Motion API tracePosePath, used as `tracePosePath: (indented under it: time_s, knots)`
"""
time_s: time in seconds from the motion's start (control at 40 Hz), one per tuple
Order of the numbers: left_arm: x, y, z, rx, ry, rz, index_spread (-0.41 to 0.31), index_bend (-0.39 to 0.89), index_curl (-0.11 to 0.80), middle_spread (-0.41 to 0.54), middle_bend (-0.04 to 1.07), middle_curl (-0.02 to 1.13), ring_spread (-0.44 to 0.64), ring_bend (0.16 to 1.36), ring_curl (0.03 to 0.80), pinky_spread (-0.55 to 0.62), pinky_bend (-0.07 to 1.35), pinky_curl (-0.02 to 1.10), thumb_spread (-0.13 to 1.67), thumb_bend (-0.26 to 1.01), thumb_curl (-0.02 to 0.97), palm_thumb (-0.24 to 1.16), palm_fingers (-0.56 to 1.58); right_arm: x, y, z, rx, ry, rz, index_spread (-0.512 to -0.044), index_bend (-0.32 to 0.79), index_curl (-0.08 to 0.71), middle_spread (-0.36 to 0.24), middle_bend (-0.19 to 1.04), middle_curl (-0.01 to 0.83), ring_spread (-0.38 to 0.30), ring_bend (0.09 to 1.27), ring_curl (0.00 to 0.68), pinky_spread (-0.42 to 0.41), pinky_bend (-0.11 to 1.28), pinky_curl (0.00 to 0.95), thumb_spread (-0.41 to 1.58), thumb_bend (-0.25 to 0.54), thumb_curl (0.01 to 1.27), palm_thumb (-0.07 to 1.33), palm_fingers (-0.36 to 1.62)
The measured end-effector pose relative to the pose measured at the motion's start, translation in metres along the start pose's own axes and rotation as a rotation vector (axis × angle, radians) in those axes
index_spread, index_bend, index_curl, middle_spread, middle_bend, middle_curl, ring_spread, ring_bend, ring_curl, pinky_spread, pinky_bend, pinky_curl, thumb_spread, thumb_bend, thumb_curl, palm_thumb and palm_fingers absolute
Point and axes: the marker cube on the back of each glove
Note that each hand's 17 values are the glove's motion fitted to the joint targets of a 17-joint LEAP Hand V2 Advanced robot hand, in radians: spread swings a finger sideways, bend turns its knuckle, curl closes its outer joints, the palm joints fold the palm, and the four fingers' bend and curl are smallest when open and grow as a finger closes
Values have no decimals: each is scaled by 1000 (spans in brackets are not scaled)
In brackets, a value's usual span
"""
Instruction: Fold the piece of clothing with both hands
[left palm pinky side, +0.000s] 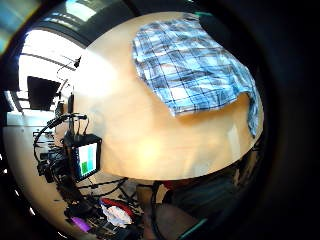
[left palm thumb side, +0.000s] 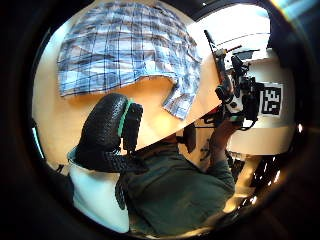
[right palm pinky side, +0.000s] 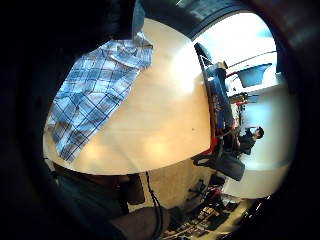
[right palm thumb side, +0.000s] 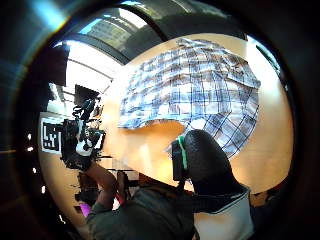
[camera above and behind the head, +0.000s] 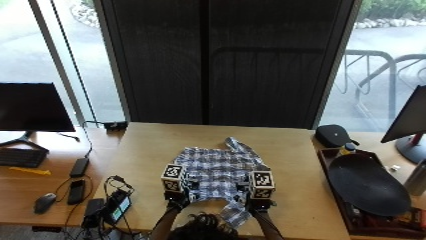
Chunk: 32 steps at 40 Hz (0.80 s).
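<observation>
A blue and white plaid shirt (camera above and behind the head: 216, 172) lies spread on the light wooden table (camera above and behind the head: 150, 150), with one sleeve end (camera above and behind the head: 233, 214) trailing towards the front edge. My left hand (camera above and behind the head: 177, 200) hovers over the shirt's near left corner and my right hand (camera above and behind the head: 257, 204) over its near right corner. Both palms look down on the whole shirt (left palm pinky side: 190, 70) (right palm thumb side: 195, 90) from above, apart from it, with no cloth between the fingers. A gloved thumb (left palm thumb side: 105, 130) shows beside the left palm, and another (right palm thumb side: 202, 160) beside the right.
A large black round dish (camera above and behind the head: 366, 185) in a tray stands at the table's right end, with a black pouch (camera above and behind the head: 333, 135) behind it. A small screen device (camera above and behind the head: 116, 207) with cables sits at the front left corner. A mouse (camera above and behind the head: 44, 202) and phone (camera above and behind the head: 77, 189) lie on the left desk.
</observation>
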Motion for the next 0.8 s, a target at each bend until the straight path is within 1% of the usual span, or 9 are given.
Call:
tracePosePath:
  time_s: [0.1, 0.225, 0.4, 0.5, 0.55, 0.575, 0.625, 0.7, 0.8]
  knots:
    - [-1, -14, 26, -56, -21, 1, -106, 133, 307, 66, 194, 364, 279, 499, 289, 383, 356, 276, 1141, -17, 301, 358, 319, -8, 18, 25, -199, -43, -14, -323, 137, 239, 16, 180, 300, 151, 376, 268, 249, 645, 346, 1199, 6, 344, 513, 256]
    - [-3, -22, 53, -125, -45, -17, -98, 127, 302, 73, 192, 371, 279, 515, 296, 381, 371, 288, 1137, -14, 311, 374, 303, -9, 19, 51, -296, -3, -39, -318, 134, 243, 18, 178, 302, 154, 376, 272, 249, 652, 350, 1195, -8, 355, 533, 247]
    - [8, -1, 51, -264, -65, -25, -91, 135, 300, 78, 191, 378, 278, 524, 302, 373, 402, 306, 1144, 7, 332, 466, 301, -8, 14, 85, -415, 39, -64, -307, 131, 244, 28, 187, 309, 142, 392, 284, 250, 639, 347, 1179, -1, 373, 599, 251]
    - [6, 1, 57, -307, -91, -35, -91, 165, 311, 68, 193, 379, 271, 521, 300, 359, 401, 309, 1164, 21, 345, 527, 340, -6, 25, 74, -487, 60, -57, -299, 139, 248, 30, 196, 317, 116, 413, 289, 244, 607, 339, 1178, 9, 384, 656, 294]
    - [4, 3, 60, -329, -108, -61, -98, 188, 323, 54, 189, 378, 248, 526, 300, 337, 390, 305, 1179, 28, 350, 553, 403, -4, 31, 64, -501, 71, -44, -302, 148, 253, 22, 186, 317, 90, 441, 299, 236, 589, 333, 1188, 14, 387, 680, 337]
    - [2, 4, 60, -337, -118, -77, -93, 154, 317, 62, 185, 376, 263, 514, 294, 348, 393, 305, 1172, 15, 347, 544, 347, -4, 32, 62, -503, 67, -45, -297, 133, 249, 29, 189, 318, 102, 415, 289, 241, 596, 335, 1178, 1, 386, 672, 298]
    - [-1, 6, 61, -324, -135, -92, -103, 199, 337, 49, 183, 380, 233, 519, 300, 319, 384, 308, 1196, 28, 354, 577, 433, -4, 33, 62, -502, 53, -61, -312, 167, 263, 15, 172, 316, 51, 474, 310, 226, 563, 328, 1215, 7, 380, 686, 388]
    - [3, 1, 63, -235, -110, -43, -115, 230, 360, 29, 180, 380, 206, 498, 300, 275, 390, 317, 1222, 36, 357, 608, 508, -4, 31, 66, -460, 72, -71, -325, 181, 279, -6, 168, 315, 14, 481, 316, 213, 542, 324, 1235, 1, 375, 694, 419]
    - [-1, -21, 81, -80, -90, 21, -128, 217, 374, -1, 180, 380, 152, 499, 303, 224, 383, 322, 1247, 41, 361, 639, 590, -2, 9, 97, -297, 133, -90, -340, 195, 297, -66, 195, 326, -65, 523, 334, 151, 491, 313, 1268, 3, 363, 713, 580]
